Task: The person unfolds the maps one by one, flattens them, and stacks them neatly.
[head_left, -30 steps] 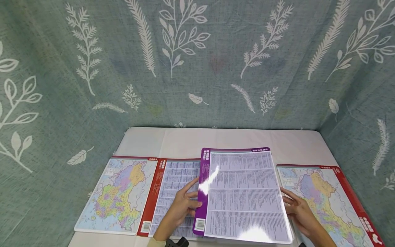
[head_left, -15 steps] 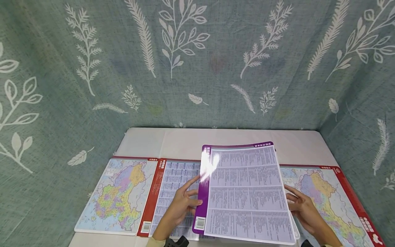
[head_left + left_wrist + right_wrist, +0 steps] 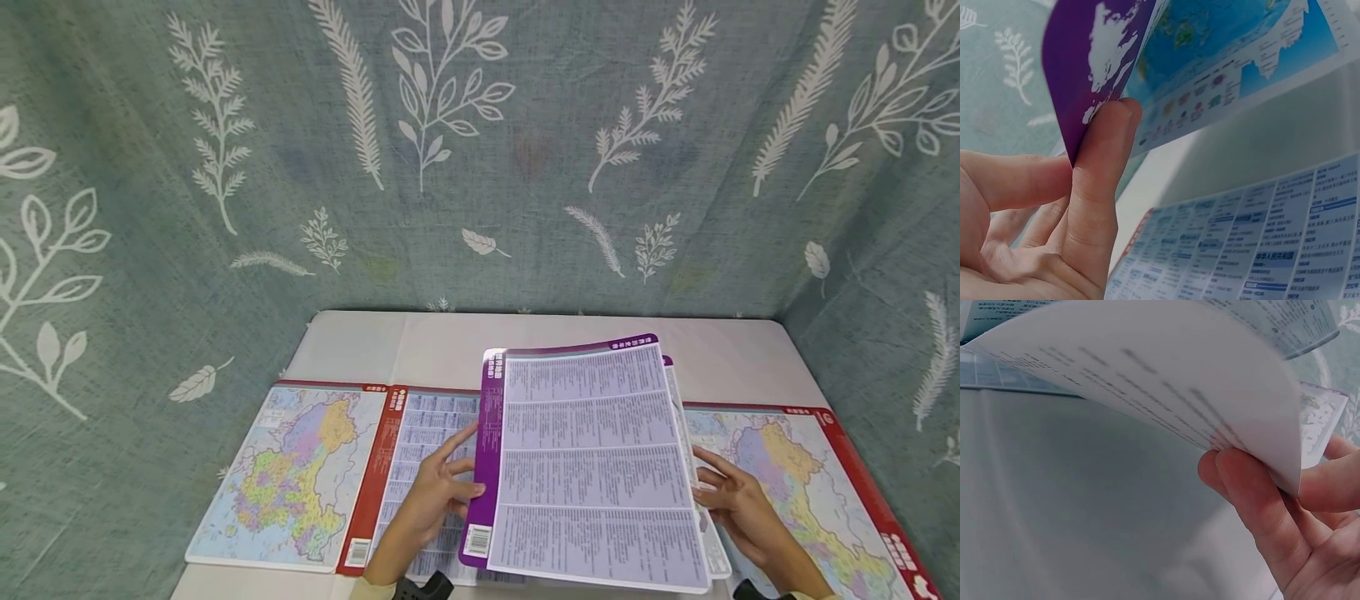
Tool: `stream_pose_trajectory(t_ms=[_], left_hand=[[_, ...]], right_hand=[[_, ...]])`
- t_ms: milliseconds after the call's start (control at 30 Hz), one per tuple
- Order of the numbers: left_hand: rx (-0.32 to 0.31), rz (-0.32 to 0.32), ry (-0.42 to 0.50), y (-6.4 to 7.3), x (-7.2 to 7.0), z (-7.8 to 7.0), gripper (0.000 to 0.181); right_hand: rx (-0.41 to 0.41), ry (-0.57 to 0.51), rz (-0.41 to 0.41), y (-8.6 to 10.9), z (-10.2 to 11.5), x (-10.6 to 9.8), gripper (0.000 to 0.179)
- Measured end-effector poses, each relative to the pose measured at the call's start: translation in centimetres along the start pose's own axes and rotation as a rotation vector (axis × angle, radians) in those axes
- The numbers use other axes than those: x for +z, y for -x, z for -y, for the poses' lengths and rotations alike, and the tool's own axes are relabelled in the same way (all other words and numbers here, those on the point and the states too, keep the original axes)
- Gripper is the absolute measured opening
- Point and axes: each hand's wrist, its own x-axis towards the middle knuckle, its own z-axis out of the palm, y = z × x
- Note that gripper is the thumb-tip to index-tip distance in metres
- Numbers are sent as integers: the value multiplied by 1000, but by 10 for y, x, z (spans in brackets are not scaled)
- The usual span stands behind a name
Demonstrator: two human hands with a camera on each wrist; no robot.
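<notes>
In the head view, a laminated chart (image 3: pixel 592 450) with a purple border and rows of small text is lifted over the table. My left hand (image 3: pixel 438 487) pinches its purple left edge between thumb and fingers. A blue world map (image 3: pixel 1210 37) shows on its underside in the left wrist view. Beneath, a second white sheet (image 3: pixel 714 542) with a purple corner sticks out at the right. My right hand (image 3: pixel 738 508) pinches that side. Close up in the right wrist view, a curved white sheet (image 3: pixel 1166 375) with printed lines sits between its thumb and fingers.
A colourful map (image 3: pixel 288 475) lies flat at the left beside a red-edged text chart (image 3: pixel 375 492), partly under the lifted one. Another red-bordered map (image 3: pixel 787 475) lies at the right, partly behind my right hand. A leaf-patterned green curtain (image 3: pixel 525 208) hangs behind the white table (image 3: pixel 450 342).
The purple-bordered chart has risen and shifted slightly left, with its top right corner tilting up. More of the sheet beneath now shows along the right side. Both hands keep their pinch.
</notes>
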Motion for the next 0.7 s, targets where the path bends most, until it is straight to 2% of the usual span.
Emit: stream_pose_trajectory(t_ms=[267,700], left_hand=[[14,8,-5,0,-4,-4,88],[11,-15,-13,-2,-10,-13,87]], right_hand=[[-3,31,-12,-4,-1,-1,56],[-2,159,-108,-9,3,1,54]])
